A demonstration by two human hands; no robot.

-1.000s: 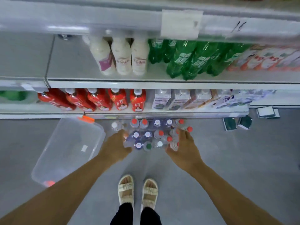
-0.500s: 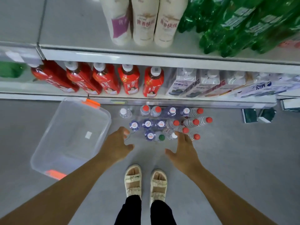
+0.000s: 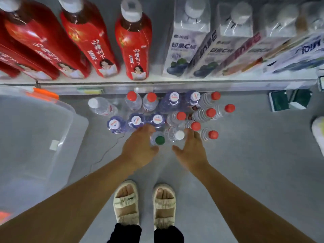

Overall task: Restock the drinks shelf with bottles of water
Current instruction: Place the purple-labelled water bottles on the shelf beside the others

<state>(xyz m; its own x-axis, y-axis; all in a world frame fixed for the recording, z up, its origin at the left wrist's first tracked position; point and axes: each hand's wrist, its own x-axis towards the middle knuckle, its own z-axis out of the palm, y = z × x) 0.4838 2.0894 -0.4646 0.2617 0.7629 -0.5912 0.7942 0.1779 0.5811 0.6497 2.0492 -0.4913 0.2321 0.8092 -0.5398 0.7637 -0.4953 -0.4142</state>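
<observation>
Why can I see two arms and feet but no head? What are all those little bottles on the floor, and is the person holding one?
The camera sits on the person's head and looks down, so you see what they see: their own arms and sandals, never their face. They stand in front of a shop shelf with red drink bottles and white cartons on it. On the grey floor stands a bunch of small water bottles with red, white, blue and green caps. The left hand reaches beside the green-capped bottle, and the right hand is next to the white-capped bottle. Both hands look open, with no grip on any bottle yet. To the left lies a see-through plastic box.
</observation>
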